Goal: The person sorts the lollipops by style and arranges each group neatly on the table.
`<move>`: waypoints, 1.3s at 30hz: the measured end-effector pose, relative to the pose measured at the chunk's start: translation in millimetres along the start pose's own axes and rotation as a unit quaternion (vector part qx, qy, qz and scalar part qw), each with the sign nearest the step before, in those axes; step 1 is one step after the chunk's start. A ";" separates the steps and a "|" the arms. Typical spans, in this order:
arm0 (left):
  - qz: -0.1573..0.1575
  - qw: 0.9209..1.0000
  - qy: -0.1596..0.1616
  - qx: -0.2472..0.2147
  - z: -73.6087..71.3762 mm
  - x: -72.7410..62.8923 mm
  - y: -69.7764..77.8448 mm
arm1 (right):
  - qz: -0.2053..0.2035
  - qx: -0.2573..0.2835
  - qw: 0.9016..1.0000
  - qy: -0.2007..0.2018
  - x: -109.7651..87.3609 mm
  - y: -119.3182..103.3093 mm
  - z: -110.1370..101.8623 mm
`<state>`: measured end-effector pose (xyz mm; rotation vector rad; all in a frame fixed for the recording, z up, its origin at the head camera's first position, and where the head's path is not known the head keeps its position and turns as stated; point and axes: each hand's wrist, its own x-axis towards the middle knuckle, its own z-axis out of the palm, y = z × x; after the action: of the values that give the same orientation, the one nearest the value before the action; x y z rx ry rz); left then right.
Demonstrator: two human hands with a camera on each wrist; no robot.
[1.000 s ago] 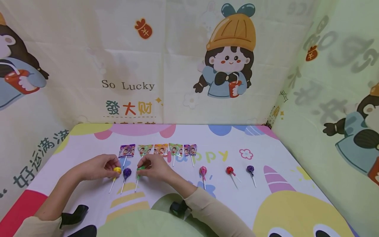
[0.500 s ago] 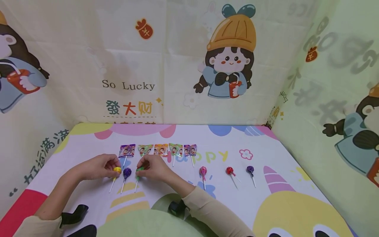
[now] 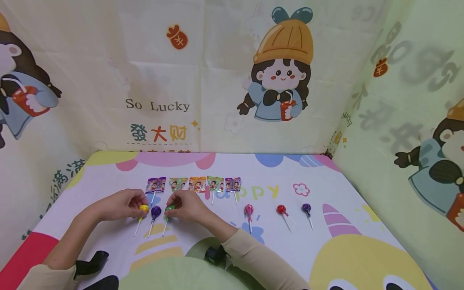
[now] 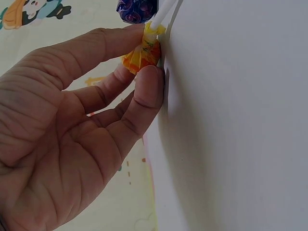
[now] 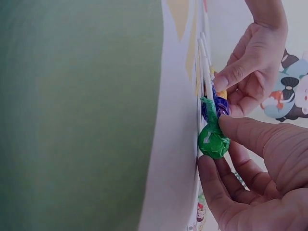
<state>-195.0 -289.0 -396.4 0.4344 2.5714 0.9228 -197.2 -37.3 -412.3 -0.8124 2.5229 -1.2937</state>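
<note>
My left hand (image 3: 125, 204) pinches the yellow-wrapped head of a lollipop (image 4: 144, 54) between thumb and fingers, its white stick slanting toward me on the table. Beside it lies a purple lollipop (image 3: 156, 211) that neither hand holds. On its other side my right hand (image 3: 188, 204) grips a green lollipop (image 5: 214, 142) by the head, close over the tabletop. The three sticks lie roughly side by side, with the green one nearest the purple.
Behind the hands runs a row of flat-wrapped lollipops (image 3: 197, 183) in purple, green and orange. To the right lie a pink lollipop (image 3: 248, 210), a red lollipop (image 3: 281, 208) and a dark purple lollipop (image 3: 306, 207). A printed cloth wall (image 3: 224, 80) stands behind the table.
My right hand has slid the green lollipop slightly left, closer to the purple one. The left hand and the yellow lollipop have stayed in place.
</note>
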 end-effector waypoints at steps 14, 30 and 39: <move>0.004 1.000 0.000 0.008 1.4 1.0 7.8 | -0.010 0.057 0.998 0.027 -23.0 3.0 -22.8; -0.008 1.000 0.004 -0.003 1.3 -1.7 5.4 | -0.035 0.056 0.997 0.032 -55.2 -1.4 -49.7; -0.011 1.000 0.003 -0.004 -1.2 -3.3 4.8 | -0.023 0.059 0.997 0.046 -69.1 4.1 -59.5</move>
<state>-191.9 -287.5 -391.7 0.3998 2.5724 0.9266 -165.3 43.8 -385.2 -0.8071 2.4819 -1.5115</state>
